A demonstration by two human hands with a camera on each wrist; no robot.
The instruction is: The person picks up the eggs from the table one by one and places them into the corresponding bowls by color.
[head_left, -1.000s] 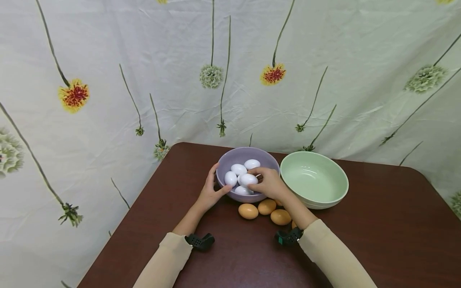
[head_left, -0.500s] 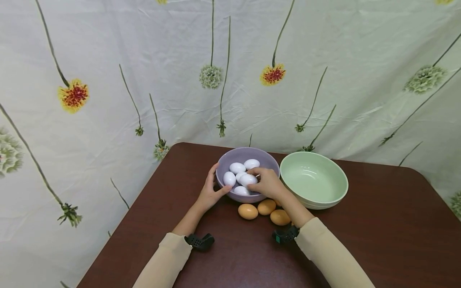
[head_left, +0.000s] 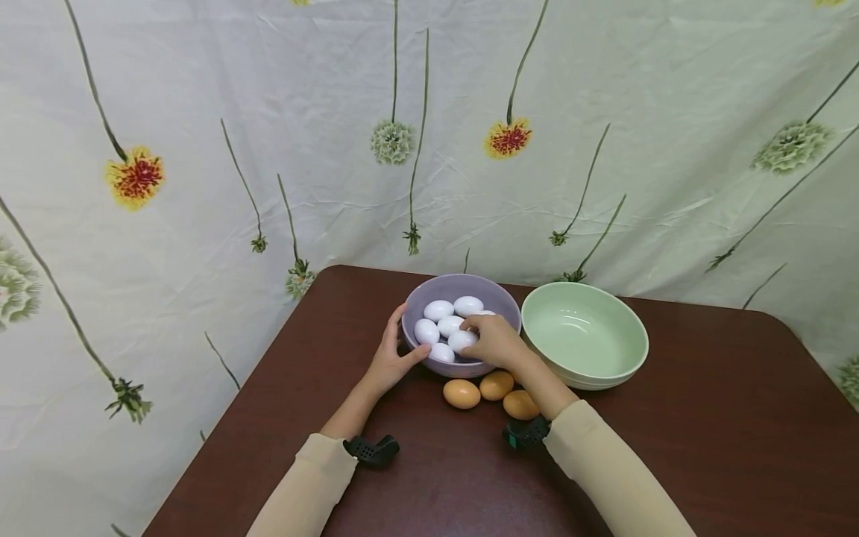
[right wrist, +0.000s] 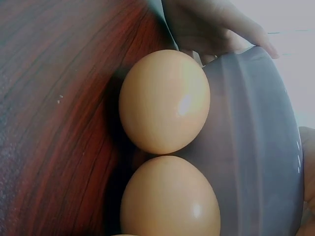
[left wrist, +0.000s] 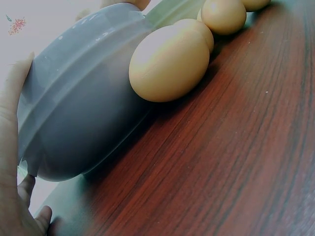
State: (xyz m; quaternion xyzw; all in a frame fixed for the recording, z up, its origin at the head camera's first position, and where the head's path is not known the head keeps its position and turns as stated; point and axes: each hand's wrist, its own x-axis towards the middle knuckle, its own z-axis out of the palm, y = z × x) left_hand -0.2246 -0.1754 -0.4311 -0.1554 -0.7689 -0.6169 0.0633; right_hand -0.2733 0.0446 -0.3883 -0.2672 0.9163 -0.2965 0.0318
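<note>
My left hand [head_left: 389, 361] grips the left side of a purple bowl [head_left: 419, 295], its thumb on the near rim and its fingers along the outside. Several smooth white eggs lie inside the bowl. My right hand [head_left: 497, 342] reaches in over the near right rim, thumb and fingertips around one white egg [head_left: 462, 342]. Just beyond those fingers another white egg is partly covered. Brown eggs [head_left: 461, 394] rest on the table in front of the bowl, under and beside my right wrist. In the right wrist view, two brown eggs [right wrist: 165, 101] sit close against the bowl's wall.
A light green bowl [head_left: 584, 335] with nothing in it stands right of the purple one, close beside it. Both are near the back edge of the dark red-brown table [head_left: 725, 418]. Behind hangs a pale cloth [head_left: 322, 89] printed with flowers.
The right hand has lowered slightly into the bowl with its white egg. The other white eggs have shifted apart, some leftward. The right wrist has moved slightly left; the left hand has stayed put.
</note>
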